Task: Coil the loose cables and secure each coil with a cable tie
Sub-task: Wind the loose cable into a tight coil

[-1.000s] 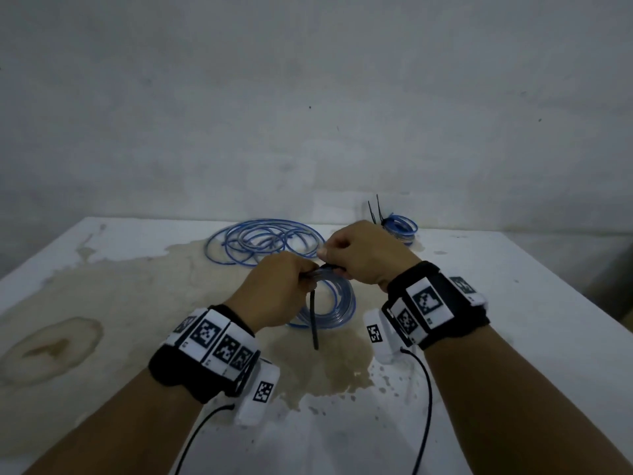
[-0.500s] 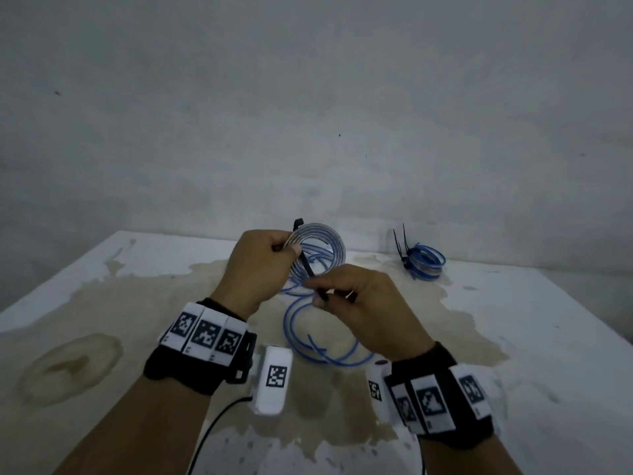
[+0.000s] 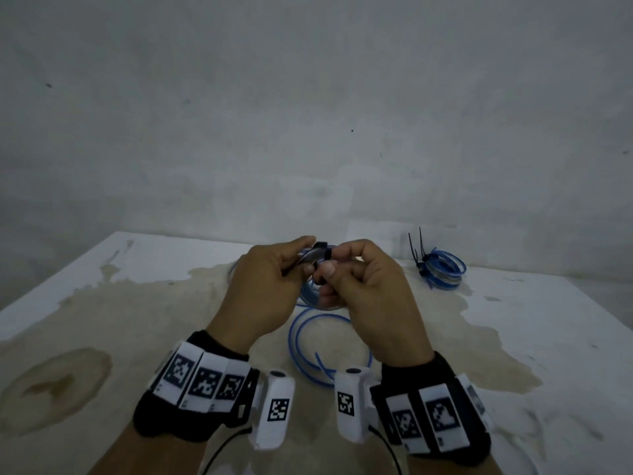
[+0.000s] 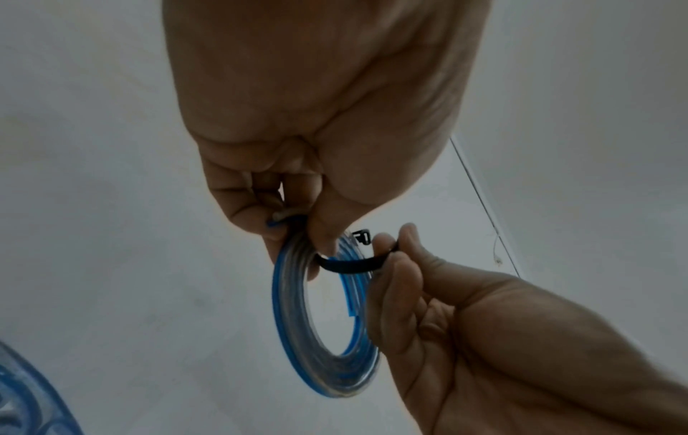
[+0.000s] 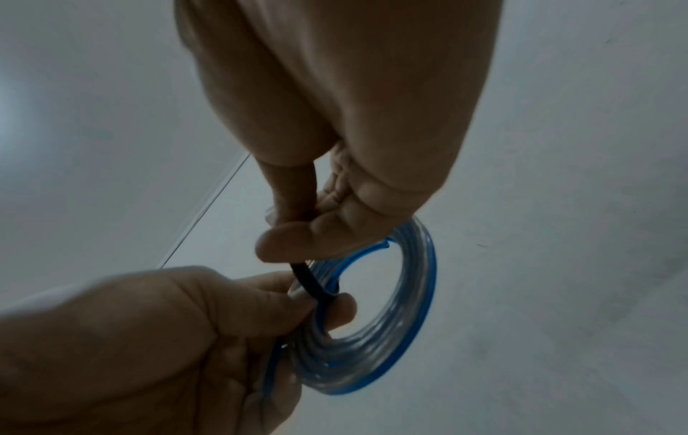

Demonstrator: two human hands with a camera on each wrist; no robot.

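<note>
I hold a small coil of clear-and-blue cable (image 4: 297,320) (image 5: 391,332) (image 3: 313,296) upright in the air above the table. My left hand (image 3: 270,279) (image 4: 297,232) pinches its rim between thumb and fingers. A black cable tie (image 4: 350,263) (image 5: 307,279) (image 3: 325,255) passes through the coil's hole, its head (image 4: 361,237) sticking up by the rim. My right hand (image 3: 359,279) (image 5: 297,232) pinches the tie's strap and touches the left hand. A loose blue cable loop (image 3: 329,347) lies on the table below my hands.
A tied blue coil (image 3: 442,269) with black tie tails standing up sits at the table's back right, near the wall. The white table (image 3: 102,303) has large brown stains. Its left and right edges fall away on both sides.
My hands rose and came together. The tie, which hung down from the coil a second ago, now runs through the coil's hole with my right hand pinching its strap beside the left.
</note>
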